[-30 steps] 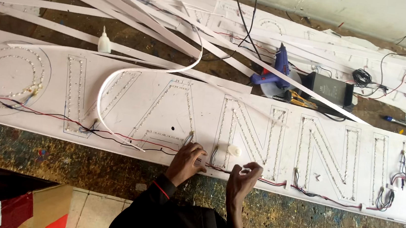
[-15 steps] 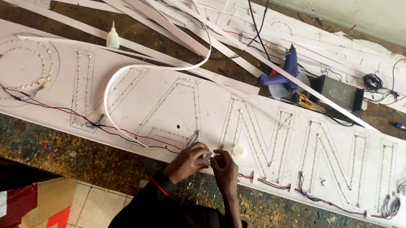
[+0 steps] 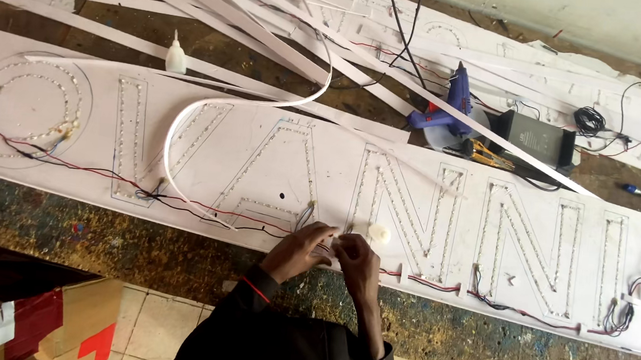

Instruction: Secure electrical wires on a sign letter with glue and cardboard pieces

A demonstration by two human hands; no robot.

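At near edge of long white sign board, both hands meet over the wiring. Left hand fingers curled, pinching red-and-black wire end; right hand closed on a small white piece, too small to tell what. Wire lies along board's lower edge, just beside small white cap. Blue glue gun and black power box sit well apart at far side, white strips piled beyond, glue bottle upright
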